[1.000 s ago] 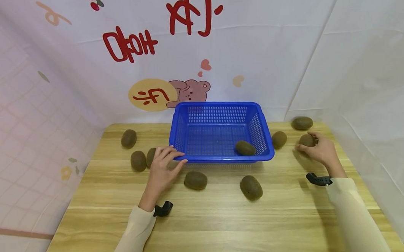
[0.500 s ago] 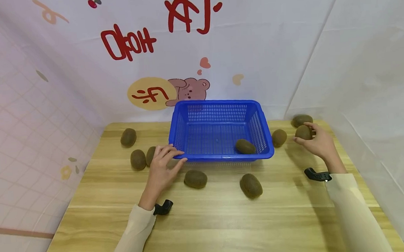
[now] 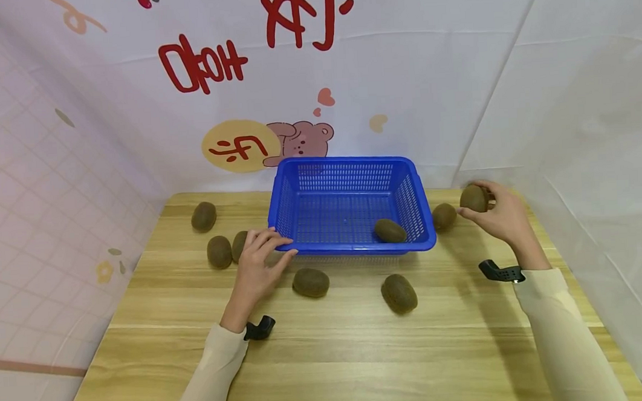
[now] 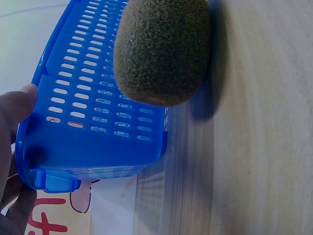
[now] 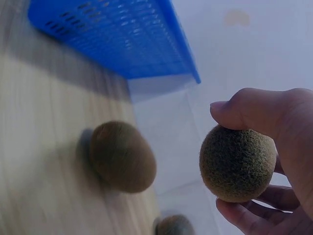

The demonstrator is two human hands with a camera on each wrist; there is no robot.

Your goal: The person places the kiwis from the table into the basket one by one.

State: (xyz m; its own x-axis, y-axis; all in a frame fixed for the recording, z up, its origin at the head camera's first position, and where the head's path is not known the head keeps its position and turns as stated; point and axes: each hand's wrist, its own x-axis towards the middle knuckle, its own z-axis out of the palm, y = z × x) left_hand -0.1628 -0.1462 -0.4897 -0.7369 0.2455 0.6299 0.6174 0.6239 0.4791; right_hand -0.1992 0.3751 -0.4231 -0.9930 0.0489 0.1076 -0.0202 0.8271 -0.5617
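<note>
My left hand (image 3: 256, 264) pinches the front left corner of the blue plastic basket (image 3: 351, 248) by its rim. In the left wrist view the thumb and fingers lie on either side of that rim (image 4: 22, 142). My right hand (image 3: 501, 215) holds a brown kiwi (image 3: 473, 199) between thumb and fingers, raised off the table to the right of the basket. The right wrist view shows this fuzzy kiwi (image 5: 237, 164) close up. One kiwi (image 3: 390, 231) lies inside the basket at its front right. Another kiwi (image 3: 444, 217) sits just outside the basket's right wall.
Two kiwis, one left (image 3: 311, 283) and one right (image 3: 399, 294), lie in front of the basket. On the left are a back kiwi (image 3: 204, 217), a kiwi (image 3: 219, 252) and a partly hidden kiwi (image 3: 240, 246). A further kiwi (image 5: 174, 226) shows at the right wrist view's bottom edge.
My right hand has lifted the kiwi from the table's right side and moved it up, back and slightly left. The left hand stays on the basket rim.
</note>
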